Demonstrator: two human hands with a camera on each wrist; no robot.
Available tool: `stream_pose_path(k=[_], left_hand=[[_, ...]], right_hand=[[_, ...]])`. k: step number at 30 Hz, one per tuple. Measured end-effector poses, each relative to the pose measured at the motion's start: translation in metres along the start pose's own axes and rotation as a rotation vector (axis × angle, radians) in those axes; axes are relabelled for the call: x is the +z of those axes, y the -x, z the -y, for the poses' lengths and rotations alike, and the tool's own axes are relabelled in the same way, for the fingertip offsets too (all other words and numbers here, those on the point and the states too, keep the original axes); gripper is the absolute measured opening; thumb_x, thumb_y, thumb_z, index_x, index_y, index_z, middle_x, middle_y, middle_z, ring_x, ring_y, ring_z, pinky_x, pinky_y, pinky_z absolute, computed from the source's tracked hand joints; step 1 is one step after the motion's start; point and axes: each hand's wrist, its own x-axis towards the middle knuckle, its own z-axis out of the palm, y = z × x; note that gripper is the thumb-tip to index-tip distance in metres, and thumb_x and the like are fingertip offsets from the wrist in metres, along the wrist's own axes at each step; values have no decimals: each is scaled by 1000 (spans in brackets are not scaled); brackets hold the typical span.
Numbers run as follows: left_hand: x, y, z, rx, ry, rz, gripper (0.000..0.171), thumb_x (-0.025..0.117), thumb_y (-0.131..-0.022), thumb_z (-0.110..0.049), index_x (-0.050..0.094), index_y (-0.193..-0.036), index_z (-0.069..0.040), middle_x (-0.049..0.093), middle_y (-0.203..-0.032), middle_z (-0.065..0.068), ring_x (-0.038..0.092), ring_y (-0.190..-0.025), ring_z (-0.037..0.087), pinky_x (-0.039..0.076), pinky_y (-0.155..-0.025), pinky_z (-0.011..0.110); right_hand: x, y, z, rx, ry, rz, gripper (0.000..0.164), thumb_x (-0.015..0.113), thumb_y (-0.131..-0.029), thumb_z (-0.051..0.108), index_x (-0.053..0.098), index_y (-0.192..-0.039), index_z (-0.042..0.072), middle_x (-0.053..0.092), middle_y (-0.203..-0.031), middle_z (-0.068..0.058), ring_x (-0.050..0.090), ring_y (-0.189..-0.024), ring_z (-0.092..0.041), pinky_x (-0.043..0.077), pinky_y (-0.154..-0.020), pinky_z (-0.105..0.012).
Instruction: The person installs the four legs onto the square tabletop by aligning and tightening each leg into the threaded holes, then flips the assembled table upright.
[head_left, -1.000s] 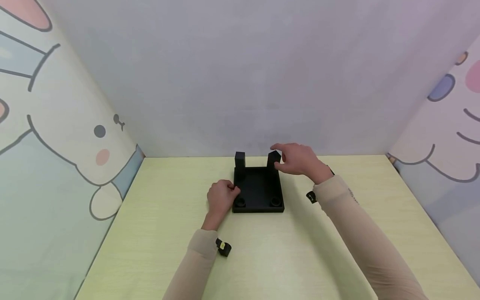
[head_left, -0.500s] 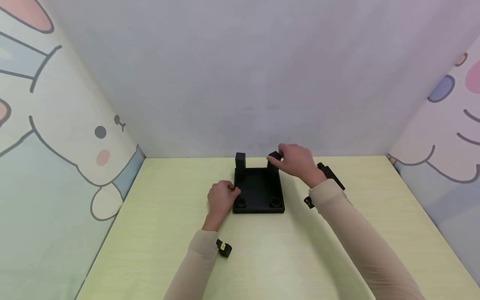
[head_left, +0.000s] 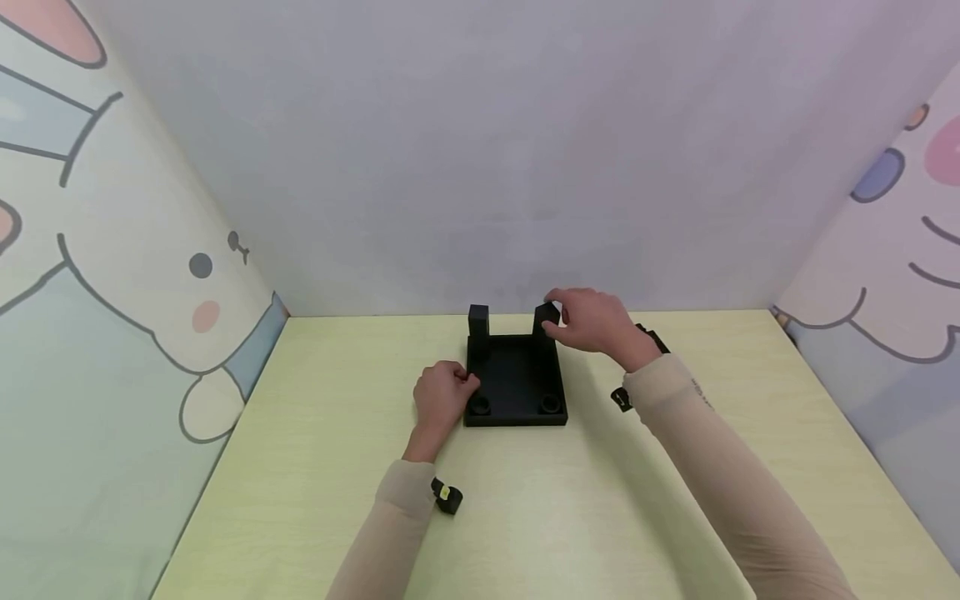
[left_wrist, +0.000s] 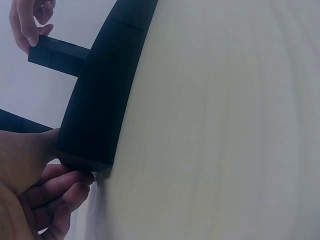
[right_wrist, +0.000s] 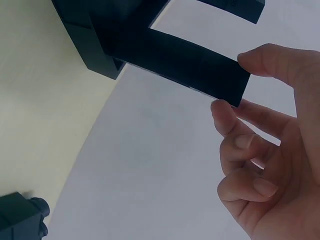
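Note:
A black square tray-like base (head_left: 516, 379) lies on the table, with a round socket (head_left: 551, 404) at each near corner. Two black posts stand upright at its far corners, the left post (head_left: 478, 321) and the right post (head_left: 545, 321). My left hand (head_left: 441, 398) pinches the base's left wall, thumb on the inside and fingertips low on the outside in the left wrist view. With thumb and fingertips, my right hand (right_wrist: 270, 135) pinches the top end of the right post (right_wrist: 185, 62); the other fingers are curled free of it.
A loose black piece (head_left: 651, 337) lies on the table behind my right wrist, partly hidden; a block with round pegs (right_wrist: 22, 215) shows low in the right wrist view. The pale table (head_left: 337, 500) meets a back wall (head_left: 480, 167) just beyond the posts.
My right hand leaned left over the right post's top half a second ago and has since drawn back slightly right, still at the post. My left hand and the base look unchanged.

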Motion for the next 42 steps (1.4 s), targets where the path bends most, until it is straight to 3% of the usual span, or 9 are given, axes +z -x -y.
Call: stream_pose_path(k=[8, 18, 23, 30, 37, 42], left_hand=[[1, 1, 0, 5, 4, 2, 16, 74, -83, -20, 72, -68, -15, 73, -65, 0, 62, -56, 14, 47, -54, 29], [-1, 1, -1, 3, 7, -7, 17, 73, -83, -19, 71, -67, -15, 72, -64, 0, 60, -54, 14, 43, -52, 27], [1, 1, -1, -4, 7, -11, 16, 74, -83, -20, 73, -68, -14, 74, -67, 1, 63, -57, 16, 46, -53, 29], [4, 3, -1, -9, 8, 2, 15, 75, -83, -20, 74, -70, -14, 75, -69, 1, 65, -59, 16, 49, -55, 31], [5, 3, -1, -5, 28, -4, 14, 75, -84, -21, 74, -72, -14, 75, -70, 1, 66, -60, 16, 48, -55, 30], [6, 3, 0, -14, 40, -1, 13, 75, -84, -20, 74, -73, -13, 76, -71, 2, 68, -61, 17, 49, -55, 31]], right_hand=[[8, 0, 2, 42, -23, -65, 45, 66, -95, 48, 65, -117, 9, 69, -79, -3, 57, -59, -16, 43, -50, -31], [16, -5, 1, 46, 46, -105, 46, 65, -95, 51, 64, -112, 7, 67, -74, -4, 57, -56, -17, 43, -48, -32], [16, -6, 0, 56, 25, -106, 46, 63, -96, 51, 64, -114, 8, 67, -73, -3, 57, -56, -17, 43, -48, -32], [18, 2, -6, 69, -43, -84, 46, 66, -95, 49, 64, -121, 12, 69, -87, -3, 60, -66, -17, 44, -53, -31], [11, 16, -18, 54, -72, -82, 43, 67, -93, 39, 64, -127, 13, 72, -108, -7, 68, -89, -25, 54, -68, -43], [11, 27, -33, 72, -81, -88, 42, 66, -92, 33, 65, -128, 10, 72, -109, -10, 68, -89, -27, 54, -69, -45]])
